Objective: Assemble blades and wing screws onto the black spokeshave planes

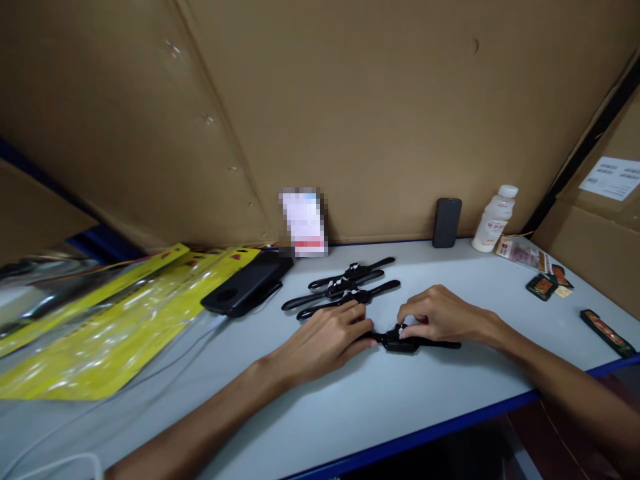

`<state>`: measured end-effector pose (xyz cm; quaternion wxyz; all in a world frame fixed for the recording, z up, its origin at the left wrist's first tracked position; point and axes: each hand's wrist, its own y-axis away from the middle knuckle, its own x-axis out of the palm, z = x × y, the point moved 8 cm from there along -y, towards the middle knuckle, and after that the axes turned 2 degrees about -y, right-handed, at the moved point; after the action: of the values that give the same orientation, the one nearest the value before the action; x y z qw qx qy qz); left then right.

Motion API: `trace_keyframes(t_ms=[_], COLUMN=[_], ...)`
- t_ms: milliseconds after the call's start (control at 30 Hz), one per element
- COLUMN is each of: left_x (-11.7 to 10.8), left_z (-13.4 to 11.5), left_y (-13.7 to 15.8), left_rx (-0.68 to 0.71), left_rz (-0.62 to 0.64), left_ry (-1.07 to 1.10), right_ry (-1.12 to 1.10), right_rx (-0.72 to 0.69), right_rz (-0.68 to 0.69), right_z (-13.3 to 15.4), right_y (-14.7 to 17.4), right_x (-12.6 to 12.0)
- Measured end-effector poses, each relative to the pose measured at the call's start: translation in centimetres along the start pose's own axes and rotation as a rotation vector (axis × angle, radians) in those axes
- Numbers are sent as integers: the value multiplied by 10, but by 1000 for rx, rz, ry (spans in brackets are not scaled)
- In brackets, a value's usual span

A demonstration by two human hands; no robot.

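A black spokeshave lies on the tabletop in front of me, its two handles pointing left and right. My left hand is closed over its left handle, fingers bent and thumb along the near side. At its middle, the thumb and forefinger of my right hand pinch a small part next to a white or shiny patch; what that part is stays hidden. Just beyond my left hand, several more black spokeshaves lie side by side, with similar pale patches at their middles.
Yellow-backed clear packages cover the left side, beside a black power bank with a cable. A lit phone and a dark phone lean on the cardboard wall. A bottle and small wrappers are at right.
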<state>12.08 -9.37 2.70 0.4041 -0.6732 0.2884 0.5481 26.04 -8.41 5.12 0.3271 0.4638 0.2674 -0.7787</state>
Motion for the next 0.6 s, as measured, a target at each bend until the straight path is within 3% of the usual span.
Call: trace_keyframes(t_ms=[267, 433, 600], left_x=[2, 9, 13], left_z=[-14, -29, -29], left_y=[-4, -6, -6], left_rx=[39, 117, 132], left_rz=[-3, 81, 148], left_ry=[-20, -196, -223], right_ry=[71, 145, 148], right_rx=[-48, -76, -87], right_rz=[13, 13, 20], right_z=[5, 9, 11], right_y=[2, 0, -2], right_x=[4, 10, 14])
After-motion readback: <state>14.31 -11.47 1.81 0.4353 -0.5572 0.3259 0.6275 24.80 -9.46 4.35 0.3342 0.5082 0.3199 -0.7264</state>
